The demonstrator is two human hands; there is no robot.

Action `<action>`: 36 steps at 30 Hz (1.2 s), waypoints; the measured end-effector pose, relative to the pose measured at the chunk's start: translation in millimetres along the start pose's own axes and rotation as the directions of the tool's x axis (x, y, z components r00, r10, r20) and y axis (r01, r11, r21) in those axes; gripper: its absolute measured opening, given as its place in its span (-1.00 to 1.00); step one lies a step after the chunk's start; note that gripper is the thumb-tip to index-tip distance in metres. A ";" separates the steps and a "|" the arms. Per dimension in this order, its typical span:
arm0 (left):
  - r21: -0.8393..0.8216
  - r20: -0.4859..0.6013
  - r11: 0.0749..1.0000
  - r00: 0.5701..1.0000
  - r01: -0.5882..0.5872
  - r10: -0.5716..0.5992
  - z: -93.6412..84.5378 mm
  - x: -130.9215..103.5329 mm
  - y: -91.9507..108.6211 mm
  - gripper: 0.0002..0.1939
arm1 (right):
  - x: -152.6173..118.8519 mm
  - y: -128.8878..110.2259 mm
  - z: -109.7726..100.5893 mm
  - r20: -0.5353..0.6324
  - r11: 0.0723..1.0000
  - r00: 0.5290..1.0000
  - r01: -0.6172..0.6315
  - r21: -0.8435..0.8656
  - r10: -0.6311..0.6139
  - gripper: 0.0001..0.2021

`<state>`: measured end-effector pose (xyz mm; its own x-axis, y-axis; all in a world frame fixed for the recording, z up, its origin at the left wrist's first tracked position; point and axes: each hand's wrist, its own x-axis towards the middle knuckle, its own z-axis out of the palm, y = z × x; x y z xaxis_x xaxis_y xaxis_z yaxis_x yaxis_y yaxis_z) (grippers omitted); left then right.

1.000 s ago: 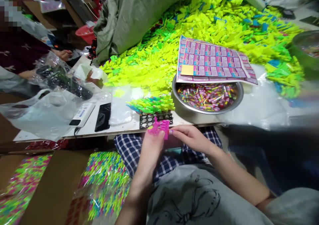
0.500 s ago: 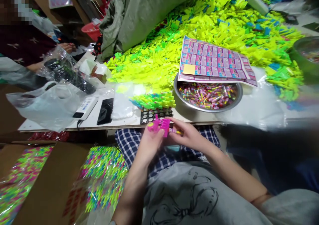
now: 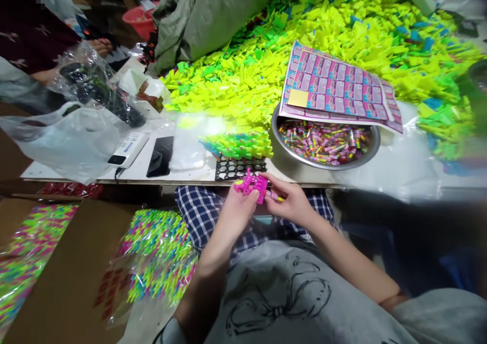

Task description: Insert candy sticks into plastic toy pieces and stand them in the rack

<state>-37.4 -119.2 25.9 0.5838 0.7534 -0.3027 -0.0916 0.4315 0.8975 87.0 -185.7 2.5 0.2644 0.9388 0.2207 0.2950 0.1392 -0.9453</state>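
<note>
My left hand is closed around a bright pink plastic toy, held just off the table's front edge above my lap. The thumb presses on its lower side. My right hand pinches a small candy tube with a pink wrapper and a yellowish end. The tube's near end meets the right side of the toy; whether it sits inside cannot be made out. Right fingertips also touch the toy's upper edge. Behind the hands, green and yellow toys stand in rows by a black perforated mat.
A steel bowl of similar tubes stands right, partly covered by printed label sheets. Yellow-green plastic pieces heap behind. Left are a phone, a white power bank and plastic bags. Bagged toys fill cartons below. A co-worker's hand shows at upper left.
The camera view has shifted slightly. Both hands keep hold of the pink toy and the tube, and the toy appears turned a little between them.
</note>
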 end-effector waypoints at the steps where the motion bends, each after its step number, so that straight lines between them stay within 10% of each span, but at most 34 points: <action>1: -0.006 -0.005 1.000 1.000 0.011 -0.011 -0.6 0.0 -0.5 -0.72 | 0.2 1.4 1.4 0.003 1.000 1.000 -0.014 0.016 0.014 -0.49; 21: 0.004 -0.044 0.997 0.996 0.078 -0.078 -1.4 16.8 -8.4 -0.69 | 15.0 27.7 3.7 0.136 0.873 0.959 -0.283 0.397 0.249 -0.48; 36: 0.038 -0.060 0.994 0.993 0.104 -0.101 -17.1 26.9 -13.5 -0.67 | 23.5 48.4 10.2 0.300 0.884 0.914 -0.362 0.296 0.274 -0.44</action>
<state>-34.3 -96.4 0.2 0.5404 0.7343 -0.4108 0.0000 0.4882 0.8727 98.2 -153.7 -40.5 0.0466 0.9905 -0.1293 -0.1064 -0.1238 -0.9866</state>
